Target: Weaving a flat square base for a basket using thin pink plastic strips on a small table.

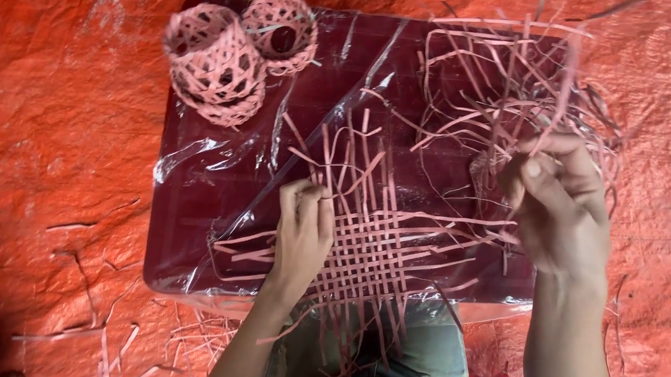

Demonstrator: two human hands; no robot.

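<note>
**Hands at a woven mat**

The right hand (560,197), raised nearest the camera, pinches a thin strip (563,78). The left hand (304,232) presses flat, fingers loose, on the woven mat (368,252), which lies on a plastic-wrapped board (217,185) near two small baskets (240,52).

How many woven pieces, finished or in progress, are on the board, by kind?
Finished openwork woven baskets: 2
Flat woven mat in progress, under the left hand: 1
Total: 3
</note>
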